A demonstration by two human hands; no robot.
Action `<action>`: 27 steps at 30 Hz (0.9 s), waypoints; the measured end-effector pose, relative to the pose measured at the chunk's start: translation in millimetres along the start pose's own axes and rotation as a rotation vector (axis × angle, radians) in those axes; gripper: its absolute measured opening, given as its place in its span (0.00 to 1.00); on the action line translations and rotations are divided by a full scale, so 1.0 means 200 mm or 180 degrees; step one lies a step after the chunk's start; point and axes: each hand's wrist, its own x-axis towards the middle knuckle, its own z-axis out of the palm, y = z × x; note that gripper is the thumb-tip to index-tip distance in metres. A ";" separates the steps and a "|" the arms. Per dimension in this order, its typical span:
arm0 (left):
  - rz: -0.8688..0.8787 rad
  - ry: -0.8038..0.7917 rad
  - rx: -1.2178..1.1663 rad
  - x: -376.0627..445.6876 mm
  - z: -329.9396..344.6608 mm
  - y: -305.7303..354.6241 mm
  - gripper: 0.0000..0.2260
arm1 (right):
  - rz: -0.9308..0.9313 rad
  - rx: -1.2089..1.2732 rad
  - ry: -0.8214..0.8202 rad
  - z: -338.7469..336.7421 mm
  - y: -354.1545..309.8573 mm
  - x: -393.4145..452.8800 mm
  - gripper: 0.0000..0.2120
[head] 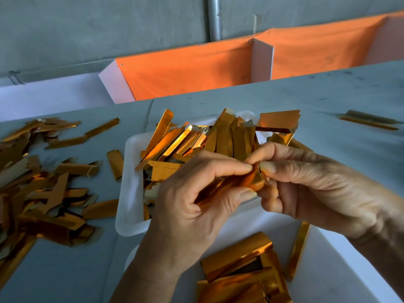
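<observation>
Both hands hold one gold foil card piece (238, 182) above the table. My left hand (196, 204) grips its long body, thumb and forefinger closed over it. My right hand (317, 186) pinches the piece's right end between thumb and forefinger. Behind the hands, a white tray (131, 193) is heaped with several flat gold foil pieces (196, 138). Below the hands, a second white tray (328, 270) contains folded gold pieces (240, 263).
A loose pile of gold pieces (39, 189) spreads over the grey table (328, 95) at the left. Two thin gold strips (369, 121) lie far right. Orange cloth bins (196, 68) with white dividers line the table's far edge, and a metal pole (214, 18) rises behind.
</observation>
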 end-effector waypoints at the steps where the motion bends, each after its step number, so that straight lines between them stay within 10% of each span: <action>1: 0.0052 -0.0008 0.0044 0.00 0.00 0.00 0.09 | 0.0006 0.0052 -0.0009 0.00 0.00 0.00 0.11; 13: 0.0113 0.0043 0.0213 0.01 0.00 -0.01 0.09 | -0.0237 -0.0310 0.0561 0.06 0.01 0.01 0.07; 27: 0.0288 0.0131 0.0330 0.01 0.00 0.00 0.10 | -0.0037 0.0255 -0.0036 0.01 0.01 0.01 0.13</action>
